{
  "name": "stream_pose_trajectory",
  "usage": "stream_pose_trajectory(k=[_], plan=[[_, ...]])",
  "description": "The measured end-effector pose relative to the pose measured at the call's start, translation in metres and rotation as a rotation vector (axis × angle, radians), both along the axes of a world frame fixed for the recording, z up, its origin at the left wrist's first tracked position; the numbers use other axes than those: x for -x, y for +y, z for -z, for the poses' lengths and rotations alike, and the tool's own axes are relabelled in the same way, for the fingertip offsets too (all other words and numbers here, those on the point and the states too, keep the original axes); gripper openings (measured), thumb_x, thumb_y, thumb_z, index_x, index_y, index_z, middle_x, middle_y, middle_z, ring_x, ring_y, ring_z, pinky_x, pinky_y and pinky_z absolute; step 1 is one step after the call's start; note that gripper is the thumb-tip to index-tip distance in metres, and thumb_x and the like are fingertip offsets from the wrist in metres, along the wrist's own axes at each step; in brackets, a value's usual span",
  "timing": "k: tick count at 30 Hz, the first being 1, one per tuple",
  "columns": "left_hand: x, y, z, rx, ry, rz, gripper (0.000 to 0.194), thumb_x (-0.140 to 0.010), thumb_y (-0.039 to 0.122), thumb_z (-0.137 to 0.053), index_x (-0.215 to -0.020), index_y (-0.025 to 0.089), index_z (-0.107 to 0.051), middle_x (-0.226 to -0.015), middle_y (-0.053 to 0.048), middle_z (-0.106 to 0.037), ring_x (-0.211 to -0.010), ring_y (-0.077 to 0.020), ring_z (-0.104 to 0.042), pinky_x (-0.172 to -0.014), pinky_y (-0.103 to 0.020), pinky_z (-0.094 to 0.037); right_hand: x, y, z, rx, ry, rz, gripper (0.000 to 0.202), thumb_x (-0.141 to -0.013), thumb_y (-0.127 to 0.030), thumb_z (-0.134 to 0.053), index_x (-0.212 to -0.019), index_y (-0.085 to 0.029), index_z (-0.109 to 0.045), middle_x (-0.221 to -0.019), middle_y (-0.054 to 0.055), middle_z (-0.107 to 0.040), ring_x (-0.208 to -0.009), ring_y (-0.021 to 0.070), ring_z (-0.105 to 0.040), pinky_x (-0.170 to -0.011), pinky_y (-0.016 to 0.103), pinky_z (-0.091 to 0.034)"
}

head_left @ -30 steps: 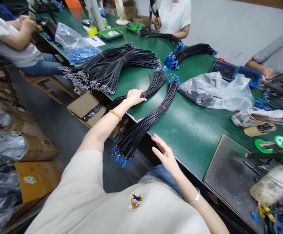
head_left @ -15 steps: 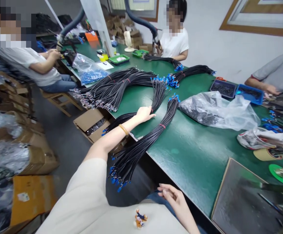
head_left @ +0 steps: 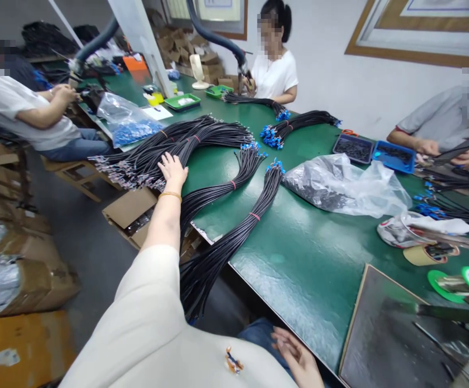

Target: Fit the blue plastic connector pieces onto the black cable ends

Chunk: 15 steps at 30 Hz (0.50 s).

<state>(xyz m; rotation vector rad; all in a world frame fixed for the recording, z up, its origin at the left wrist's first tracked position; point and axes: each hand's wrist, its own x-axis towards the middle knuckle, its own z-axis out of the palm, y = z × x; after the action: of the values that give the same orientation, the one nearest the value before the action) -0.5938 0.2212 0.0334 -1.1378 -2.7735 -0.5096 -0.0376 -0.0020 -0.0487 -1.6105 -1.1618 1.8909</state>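
On the green tabletop (head_left: 294,264), reading clock directions from the centre of the view, a broad pile of black cables with pale, pinkish ends (head_left: 180,141) lies at 10 o'clock. The person's left hand (head_left: 173,171), with a thin yellow bracelet (head_left: 170,195) at the wrist, rests palm down on the pile's near side, its fingers spread. The right hand (head_left: 296,358) is low at 5 o'clock, near the lap and beside the table edge, fingers loosely curled; whether it grips anything, I cannot tell. Almost at the centre, a slim black cable bundle with a red tie (head_left: 212,194) curves across the tabletop, its blue tips at 1 o'clock. At 6 o'clock, another red-tied black bundle (head_left: 226,247) slants over the table edge, its lower end hanging beyond it. At 2 o'clock lies a thick black bundle with bright blue tips (head_left: 305,123). A translucent plastic bag of small dark pieces (head_left: 331,183) slumps at 3 o'clock, near a blue rectangular plastic tray (head_left: 404,166). At 10 o'clock, past the pile, stands a clear plastic bag of blue pieces (head_left: 131,131). A brown cardboard box with raised flaps (head_left: 127,209) sits below the table edge at 9 o'clock. A co-worker in a white top (head_left: 278,78) is at 1 o'clock.
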Motion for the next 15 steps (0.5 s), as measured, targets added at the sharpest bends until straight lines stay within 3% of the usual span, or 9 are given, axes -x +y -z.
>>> stream_pose_trajectory(k=[3, 7, 10, 12, 13, 15], plan=[[-0.003, 0.004, 0.007, -0.054, -0.003, -0.007, 0.062, -0.086, 0.026, -0.05, -0.141, 0.001, -0.042, -0.161, -0.028, -0.019, -0.152, -0.0372, -0.013, -0.119, -0.059, -0.011, -0.007, -0.004, 0.001, 0.007, -0.009, 0.033, 0.074, -0.053, -0.079, -0.073, -0.094, -0.018, -0.075, -0.099, 0.015, -0.076, -0.093, 0.0309, -0.073, -0.095, 0.047, -0.056], [-0.007, 0.0, -0.005, -0.119, -0.043, -0.061, 0.055, -0.088, 0.026, -0.045, -0.137, 0.001, -0.046, -0.152, -0.026, -0.04, -0.149, -0.034, -0.026, -0.121, -0.054, -0.015, -0.016, -0.006, -0.001, 0.006, -0.03, 0.016, 0.072, -0.054, -0.079, -0.073, -0.093, -0.018, -0.075, -0.096, 0.014, -0.076, -0.091, 0.0316, -0.074, -0.09, 0.048, -0.058], [-0.004, -0.005, -0.027, -0.162, -0.072, -0.114, 0.05, -0.09, 0.03, -0.046, -0.135, 0.008, -0.048, -0.136, -0.022, -0.058, -0.134, -0.0315, -0.049, -0.114, -0.048, -0.031, -0.022, -0.007, -0.003, -0.003, -0.046, -0.004, 0.07, -0.054, -0.078, -0.074, -0.093, -0.019, -0.074, -0.096, 0.013, -0.076, -0.09, 0.0316, -0.074, -0.091, 0.049, -0.057], [-0.003, -0.004, -0.047, -0.201, -0.06, -0.115, 0.046, -0.091, 0.033, -0.049, -0.132, 0.013, -0.049, -0.133, -0.016, -0.059, -0.129, -0.0279, -0.053, -0.109, -0.042, -0.037, -0.024, -0.007, -0.002, -0.005, -0.044, -0.019, 0.07, -0.055, -0.077, -0.074, -0.094, -0.019, -0.074, -0.095, 0.013, -0.076, -0.091, 0.0317, -0.074, -0.092, 0.049, -0.057], [-0.002, -0.002, -0.059, -0.235, -0.048, -0.095, 0.042, -0.092, 0.033, -0.05, -0.129, 0.014, -0.049, -0.13, -0.013, -0.06, -0.127, -0.0253, -0.053, -0.106, -0.039, -0.039, -0.025, -0.008, -0.002, -0.004, -0.04, -0.027, 0.07, -0.055, -0.077, -0.074, -0.094, -0.019, -0.074, -0.094, 0.013, -0.076, -0.092, 0.0318, -0.074, -0.092, 0.049, -0.057], [-0.002, 0.003, -0.085, -0.337, -0.022, 0.092, 0.033, -0.097, 0.03, -0.047, -0.124, 0.01, -0.045, -0.117, -0.007, -0.062, -0.118, -0.0176, -0.051, -0.1, -0.037, -0.041, -0.027, -0.008, 0.0, -0.006, -0.032, -0.044, 0.07, -0.056, -0.077, -0.073, -0.095, -0.019, -0.074, -0.095, 0.014, -0.076, -0.093, 0.032, -0.073, -0.092, 0.049, -0.057]])
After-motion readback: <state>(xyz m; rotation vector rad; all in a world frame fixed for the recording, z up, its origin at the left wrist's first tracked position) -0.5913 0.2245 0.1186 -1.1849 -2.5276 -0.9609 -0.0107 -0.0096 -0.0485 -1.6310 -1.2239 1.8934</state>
